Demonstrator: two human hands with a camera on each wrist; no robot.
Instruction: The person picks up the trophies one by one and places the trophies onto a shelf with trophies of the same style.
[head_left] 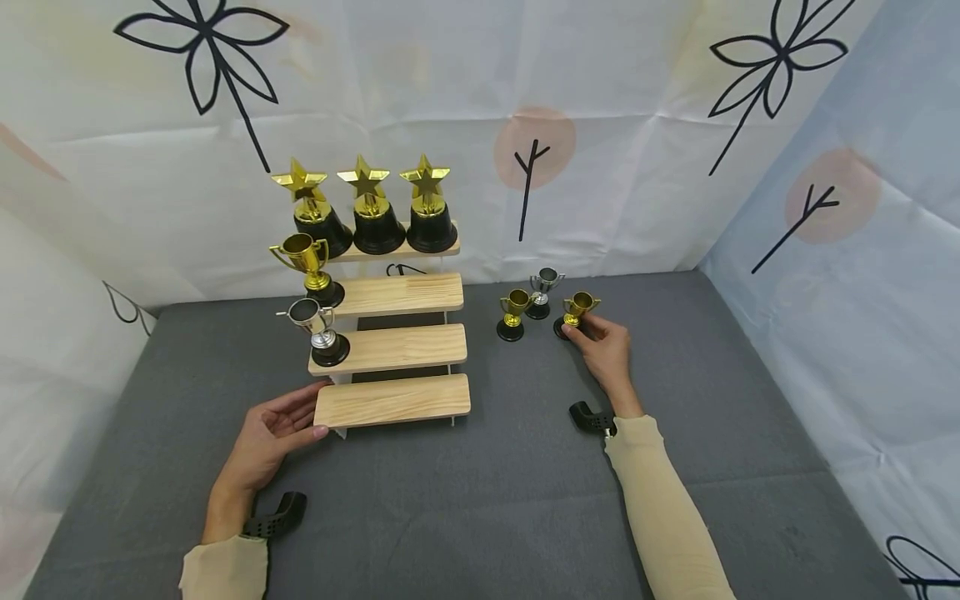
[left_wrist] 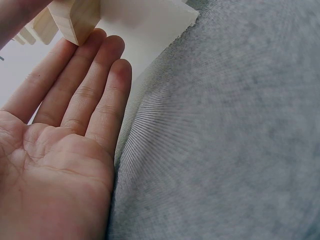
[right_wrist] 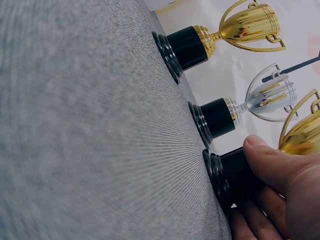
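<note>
– Starting at the left?
– The left hand point(head_left: 262, 440), its fingers straight and set well apart from the thumb, touching the end of the bottom step point(head_left: 393, 401) – probably to keep the stand point(head_left: 401, 294) from sliding.
– And on the stand?
– Stars point(head_left: 378, 231) in a row along the top, then an upper gold cup point(head_left: 313, 273) below them and an upper silver cup point(head_left: 324, 339) below that, both at the left. It looks as if each kind gets its own level.
– Next, on the table point(head_left: 517, 483)?
– A lower gold cup point(head_left: 513, 319), a lower silver cup point(head_left: 541, 301) just behind it to the right, then the end cup point(head_left: 577, 308), gold too. The right hand point(head_left: 606, 352) grips that one by its black base, thumb against fingers – likely because the base is solid and the handles stick out above.
– Is it lifted?
– I can't tell; the base is at table level, touching or nearly so.
– How many of each?
– Two hands, four steps, three stars, three gold cups – one on the stand, two off it – and two silver ones, split one and one
</note>
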